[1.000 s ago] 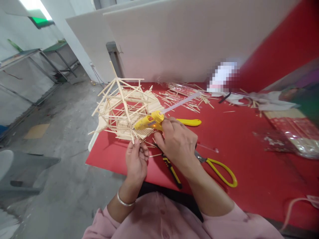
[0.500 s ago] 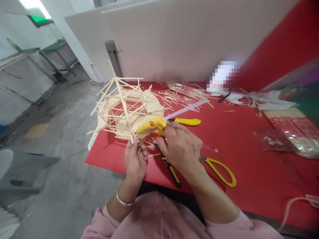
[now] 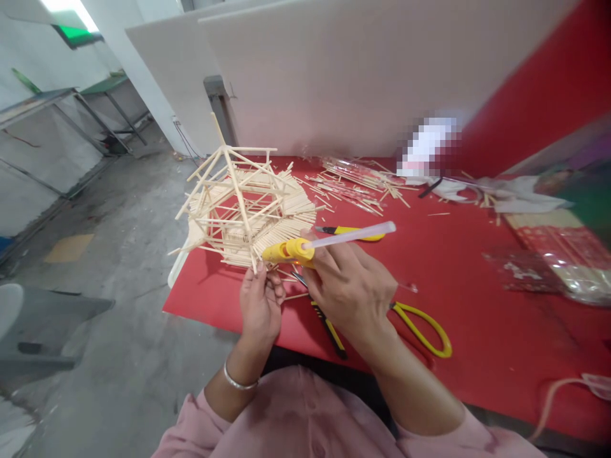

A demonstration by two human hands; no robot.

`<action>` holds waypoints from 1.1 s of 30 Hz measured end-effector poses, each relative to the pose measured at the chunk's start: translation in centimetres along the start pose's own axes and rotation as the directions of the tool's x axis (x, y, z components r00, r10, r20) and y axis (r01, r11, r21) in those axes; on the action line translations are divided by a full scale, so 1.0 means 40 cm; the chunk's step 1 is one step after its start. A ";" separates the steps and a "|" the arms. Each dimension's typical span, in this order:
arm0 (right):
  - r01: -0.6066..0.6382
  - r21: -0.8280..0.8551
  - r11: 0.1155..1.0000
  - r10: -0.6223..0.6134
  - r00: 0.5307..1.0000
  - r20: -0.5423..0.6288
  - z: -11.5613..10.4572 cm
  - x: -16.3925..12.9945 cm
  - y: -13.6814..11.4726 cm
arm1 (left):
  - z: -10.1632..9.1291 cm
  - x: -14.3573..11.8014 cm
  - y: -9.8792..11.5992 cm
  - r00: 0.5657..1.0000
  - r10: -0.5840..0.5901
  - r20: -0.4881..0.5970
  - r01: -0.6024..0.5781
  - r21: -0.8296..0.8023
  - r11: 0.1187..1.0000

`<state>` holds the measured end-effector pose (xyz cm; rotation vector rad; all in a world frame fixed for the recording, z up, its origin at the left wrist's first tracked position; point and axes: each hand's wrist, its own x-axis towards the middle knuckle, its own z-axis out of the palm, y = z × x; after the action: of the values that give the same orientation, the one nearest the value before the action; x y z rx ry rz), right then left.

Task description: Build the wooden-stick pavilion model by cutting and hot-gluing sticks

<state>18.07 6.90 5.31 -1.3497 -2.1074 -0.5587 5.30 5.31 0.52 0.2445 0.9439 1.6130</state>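
A yellow hot glue gun [image 3: 287,252] is gripped in my right hand [image 3: 351,286], a translucent glue stick [image 3: 351,236] poking out of its back. Its nozzle meets the lower front corner of a stick-built model [image 3: 238,197], an open frame of pale wooden sticks over a fan-like stick base. My left hand [image 3: 261,298] pinches the end of a wooden stick [image 3: 254,259] at that same corner. Under my right hand lies a black-and-yellow tool [image 3: 329,331], partly hidden. Yellow-handled scissors or cutters [image 3: 424,331] show beside my right wrist, their blades covered.
A yellow utility knife [image 3: 363,235] lies behind the glue gun on the red table [image 3: 477,337]. Loose sticks and plastic packets [image 3: 358,181] are scattered at the back. Packed sticks [image 3: 558,248] lie at the right. A cable [image 3: 554,401] runs off the front right edge.
My right hand has turned the glue gun, so the glue stick's back end has swung down and lies flatter. The nozzle remains at the model's corner; my left hand has barely moved.
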 end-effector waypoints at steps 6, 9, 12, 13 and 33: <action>-0.005 -0.046 0.999 0.004 1.000 -0.030 -0.006 0.003 -0.001 | -0.005 -0.001 0.002 1.000 -0.011 -0.001 0.011 -0.009 1.000; 0.005 -0.039 0.999 -0.007 0.999 -0.044 -0.007 0.006 0.002 | -0.006 -0.001 0.000 1.000 -0.008 0.005 0.008 -0.017 1.000; 0.027 -0.059 0.998 -0.030 0.998 -0.054 -0.006 0.011 0.005 | -0.006 -0.001 0.000 1.000 -0.014 0.008 0.014 -0.027 1.000; 0.031 -0.066 0.997 -0.034 0.998 -0.050 -0.006 0.013 0.006 | -0.005 -0.002 0.001 1.000 -0.016 0.011 0.016 -0.031 0.999; -0.151 0.011 0.988 0.151 0.985 -0.088 0.003 -0.003 0.020 | -0.007 0.012 0.005 0.999 -0.041 -0.005 0.041 -0.032 0.999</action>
<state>18.79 7.22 5.17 -1.4411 -1.9157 -0.5398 4.84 5.64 0.32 0.1973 0.9218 1.5903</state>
